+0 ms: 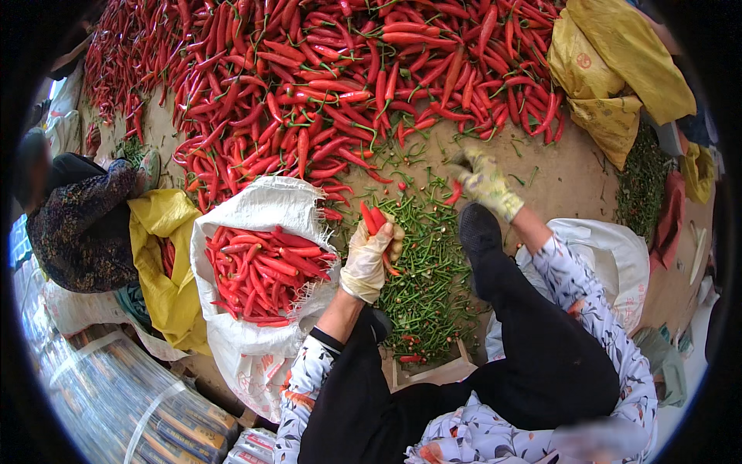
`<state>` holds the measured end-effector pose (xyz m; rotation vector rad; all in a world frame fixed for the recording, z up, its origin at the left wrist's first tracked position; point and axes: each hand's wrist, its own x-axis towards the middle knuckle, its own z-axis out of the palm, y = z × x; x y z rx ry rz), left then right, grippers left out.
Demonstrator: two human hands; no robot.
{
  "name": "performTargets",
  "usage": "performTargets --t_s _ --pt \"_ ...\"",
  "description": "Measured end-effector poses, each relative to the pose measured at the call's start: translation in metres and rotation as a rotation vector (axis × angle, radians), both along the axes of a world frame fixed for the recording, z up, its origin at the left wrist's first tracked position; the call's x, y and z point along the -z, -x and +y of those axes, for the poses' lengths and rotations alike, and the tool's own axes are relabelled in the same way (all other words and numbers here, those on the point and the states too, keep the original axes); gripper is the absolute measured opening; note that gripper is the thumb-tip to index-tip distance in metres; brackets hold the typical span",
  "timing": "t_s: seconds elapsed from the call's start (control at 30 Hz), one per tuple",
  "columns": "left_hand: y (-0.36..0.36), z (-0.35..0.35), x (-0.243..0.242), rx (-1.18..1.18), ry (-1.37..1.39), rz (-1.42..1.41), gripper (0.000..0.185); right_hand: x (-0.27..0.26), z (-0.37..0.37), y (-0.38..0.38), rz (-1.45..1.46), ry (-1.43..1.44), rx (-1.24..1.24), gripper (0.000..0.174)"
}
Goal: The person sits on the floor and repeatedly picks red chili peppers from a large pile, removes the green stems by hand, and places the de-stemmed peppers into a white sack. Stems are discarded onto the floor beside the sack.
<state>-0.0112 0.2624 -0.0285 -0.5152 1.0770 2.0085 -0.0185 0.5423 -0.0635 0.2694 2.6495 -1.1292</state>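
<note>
My left hand (pixel 374 255), in a thin whitish glove, is closed around a few red chili peppers (pixel 371 217) above a heap of green pepper stems (pixel 429 272). To its left, a white woven sack (pixel 232 336) stands with its mouth wide, filled with stemless red peppers (pixel 261 272). My right hand (pixel 484 177), in a stained yellowish glove, is raised over the floor right of the stems; it is blurred, and whether its fingers hold anything cannot be told. A red pepper piece (pixel 455 192) lies beside it. Beyond both hands spreads a large pile of red chili peppers with green stems (pixel 324 87).
A person (pixel 87 220) sits at the left beside a yellow sack (pixel 174 290). Plastic-wrapped packs (pixel 133 400) stand at the lower left. More yellow sacks (pixel 626 64) lie at the upper right, a white sack (pixel 620 261) behind my right arm. A wooden frame (pixel 435 371) sits between my legs.
</note>
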Motion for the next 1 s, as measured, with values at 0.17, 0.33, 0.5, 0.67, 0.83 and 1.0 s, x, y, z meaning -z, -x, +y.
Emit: performTargets --t_s 0.17,0.33,0.5,0.67,0.83,1.0 --pt "-0.006 0.012 0.001 0.078 0.072 0.093 0.026 -0.049 -0.091 -0.014 -0.204 0.831 0.161 0.013" --pt "0.001 0.008 -0.017 0.222 0.103 0.020 0.024 -0.058 -0.100 -0.013 -0.351 0.872 0.222 0.013" --pt "-0.005 0.007 -0.014 0.246 0.188 0.137 0.022 -0.033 -0.084 -0.020 -0.539 1.114 0.347 0.019" --pt "-0.004 0.002 -0.011 0.329 0.132 0.087 0.019 -0.063 -0.081 -0.003 0.226 0.170 -0.534 0.034" --pt "0.001 -0.008 -0.027 0.646 0.094 0.027 0.017 -0.063 -0.079 -0.002 0.204 0.379 -0.736 0.031" --pt "0.002 -0.026 -0.020 0.930 -0.039 0.206 0.025 -0.062 -0.074 -0.023 -0.509 0.992 -0.635 0.024"
